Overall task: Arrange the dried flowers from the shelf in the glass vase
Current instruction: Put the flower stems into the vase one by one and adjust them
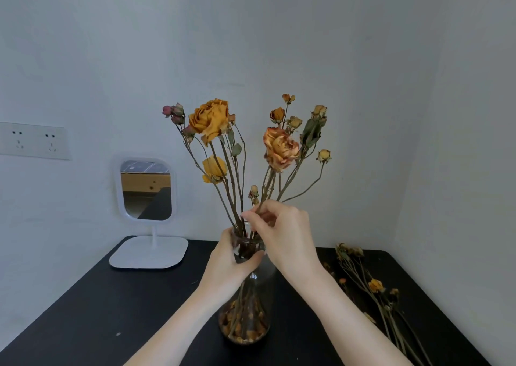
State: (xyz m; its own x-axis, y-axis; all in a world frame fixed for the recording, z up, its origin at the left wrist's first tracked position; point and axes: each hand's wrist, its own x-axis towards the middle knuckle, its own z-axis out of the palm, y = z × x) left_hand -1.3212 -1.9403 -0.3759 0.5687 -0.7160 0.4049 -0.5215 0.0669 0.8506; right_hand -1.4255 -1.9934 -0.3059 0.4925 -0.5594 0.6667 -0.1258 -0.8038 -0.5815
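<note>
Right hand point(282, 234) fingers point(251, 214) pinch a bunch of dried rose stems point(268, 186) just above the mouth of the glass vase point(245, 304), while left hand point(231, 256) fingers wrap the vase neck just below that pinch. Step looks like seating and fanning stems already in the vase on the black bench point(111, 295); several blooms stand up above the fingers. Next likely calls for a gentle release, then reaching right of the fingers for the loose dried flowers point(374, 284) lying on the bench.
</note>
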